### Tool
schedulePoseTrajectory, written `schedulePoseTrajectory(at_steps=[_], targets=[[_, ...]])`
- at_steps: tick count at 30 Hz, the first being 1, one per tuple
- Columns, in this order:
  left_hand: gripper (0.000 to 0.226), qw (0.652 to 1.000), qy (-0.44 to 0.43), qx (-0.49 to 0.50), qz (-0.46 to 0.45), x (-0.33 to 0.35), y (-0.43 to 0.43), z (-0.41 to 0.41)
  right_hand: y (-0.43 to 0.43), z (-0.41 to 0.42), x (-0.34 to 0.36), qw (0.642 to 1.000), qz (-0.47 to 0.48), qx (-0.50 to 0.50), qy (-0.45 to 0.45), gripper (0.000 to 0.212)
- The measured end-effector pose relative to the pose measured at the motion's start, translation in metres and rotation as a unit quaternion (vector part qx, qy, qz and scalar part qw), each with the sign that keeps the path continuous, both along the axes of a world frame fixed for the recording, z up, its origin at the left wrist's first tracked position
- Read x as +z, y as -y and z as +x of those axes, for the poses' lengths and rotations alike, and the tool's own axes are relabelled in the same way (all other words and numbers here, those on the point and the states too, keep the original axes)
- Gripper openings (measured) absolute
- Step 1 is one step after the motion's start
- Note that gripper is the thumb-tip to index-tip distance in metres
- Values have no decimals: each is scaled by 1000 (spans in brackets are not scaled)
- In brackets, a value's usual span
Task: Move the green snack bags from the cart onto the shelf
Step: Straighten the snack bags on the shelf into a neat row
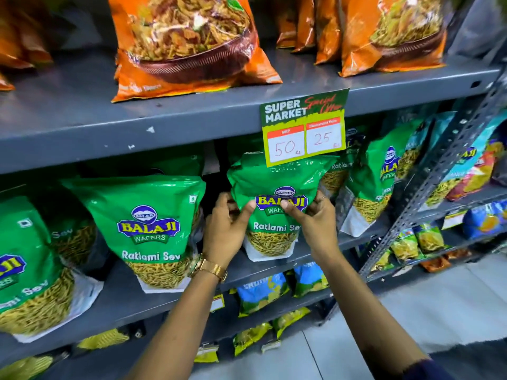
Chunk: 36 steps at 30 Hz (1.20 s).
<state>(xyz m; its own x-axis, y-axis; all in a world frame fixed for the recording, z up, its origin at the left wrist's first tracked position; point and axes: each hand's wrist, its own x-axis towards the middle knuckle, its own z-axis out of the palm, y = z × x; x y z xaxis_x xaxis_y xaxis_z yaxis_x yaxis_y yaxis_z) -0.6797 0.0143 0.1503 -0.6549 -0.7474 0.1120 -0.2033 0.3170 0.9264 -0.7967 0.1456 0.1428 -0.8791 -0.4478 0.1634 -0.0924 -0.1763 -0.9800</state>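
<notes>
A green snack bag (pixel 274 176) marked Ratlami Sev stands upright on the grey middle shelf (pixel 354 237). My left hand (pixel 227 226) grips its left side and my right hand (pixel 315 218) grips its right side, thumbs on the front label. More green bags stand on the same shelf: one (pixel 148 223) just to the left, one (pixel 24 267) at the far left, and another (pixel 375 176) to the right. The cart is out of view.
Orange snack bags (pixel 186 45) fill the shelf above. A price tag (pixel 304 127) hangs from that shelf's edge over the held bag. Blue and yellow packets (pixel 263 294) lie on lower shelves. A slotted metal upright (pixel 439 171) stands at right, with grey floor below.
</notes>
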Motion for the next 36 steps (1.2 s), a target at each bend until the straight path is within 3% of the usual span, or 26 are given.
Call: schedulePoseTrajectory(at_steps=[6,11,18,20,22,25,29,32,36], targets=[[88,990,-66,51,-117,-10,-39,23,-20,10,0,1000,15,-24,-14,33],[78,962,-106,74,-241,-24,-74,22,-57,7,-4,994,27,-92,-59,23],[56,939,-150,-24,-309,-34,-119,-33,-100,-51,-23,977,21,-204,-60,25],[52,946,-150,-42,-283,-46,-133,-55,-113,-69,-36,976,28,-214,-24,26],[49,968,-143,-52,-200,-56,-150,-77,-123,-85,-49,979,60,-193,3,26],[50,992,-99,-41,-73,-76,-177,-121,-135,-112,-60,985,135,-108,18,45],[87,996,-43,-15,76,-89,-194,-177,-132,-151,-58,980,189,-51,19,62],[101,995,-15,18,95,-87,-202,-202,-116,-172,-56,994,106,-23,24,57],[110,994,-11,60,93,-82,-211,-220,-104,-190,-65,994,71,-17,77,71]])
